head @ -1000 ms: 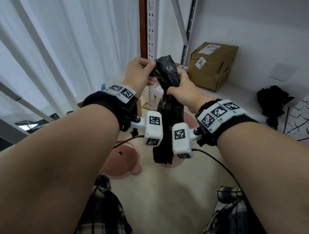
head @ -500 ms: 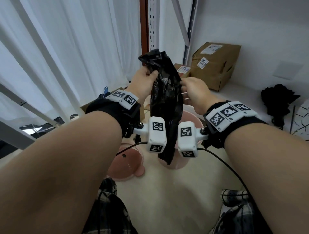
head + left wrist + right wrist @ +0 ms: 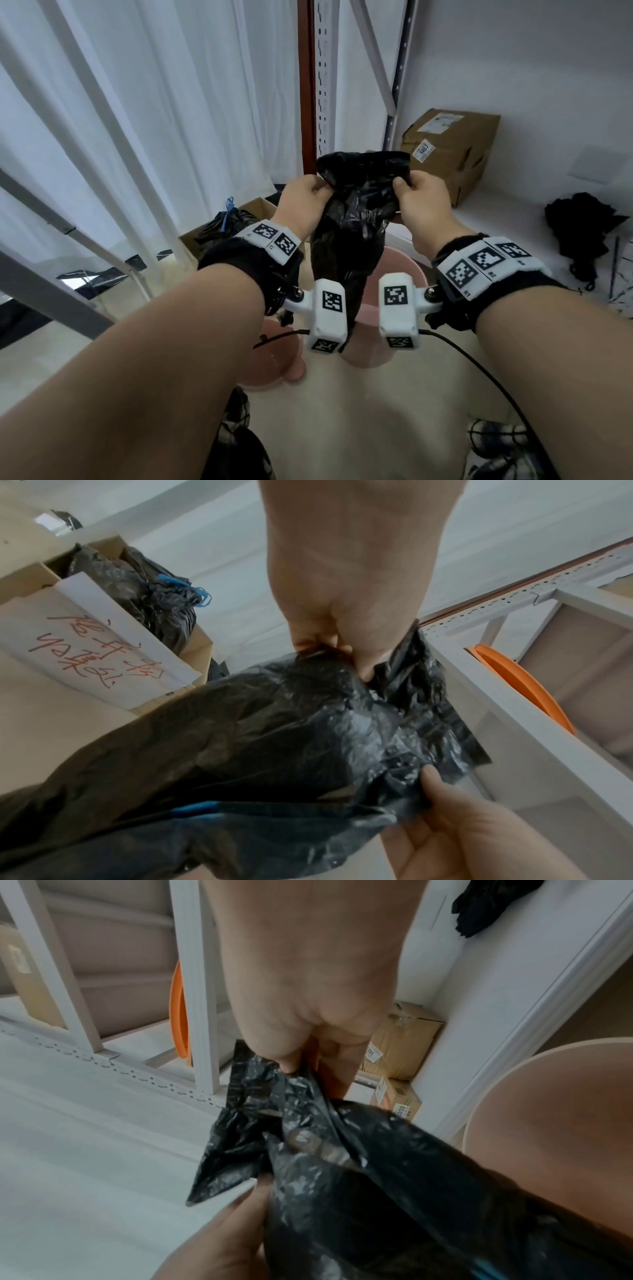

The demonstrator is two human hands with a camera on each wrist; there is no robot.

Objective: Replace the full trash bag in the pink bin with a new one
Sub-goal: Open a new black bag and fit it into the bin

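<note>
- Hands hold a black trash bag point(image 3: 349, 233) up between them, at chest height in front of the shelving upright point(image 3: 310, 85).
- Left hand point(image 3: 301, 202) pinches the bag's crumpled top edge, thumb and fingers curled into the plastic.
- Right hand point(image 3: 423, 202) pinches the same top edge on the opposite side, fingers curled round a fold.
- Between the two hands the top edge is spread apart; the rest of the bag hangs down between the wrists.
- Pink bin point(image 3: 404, 270) stands below the hands, directly under the hanging bag, its rim showing beside the right wrist.
- Pink lid point(image 3: 274, 363) lies on the floor below the left wrist.
- Open cardboard box point(image 3: 113, 550) holding a tied black bag point(image 3: 143, 593) sits beyond the left hand.
</note>
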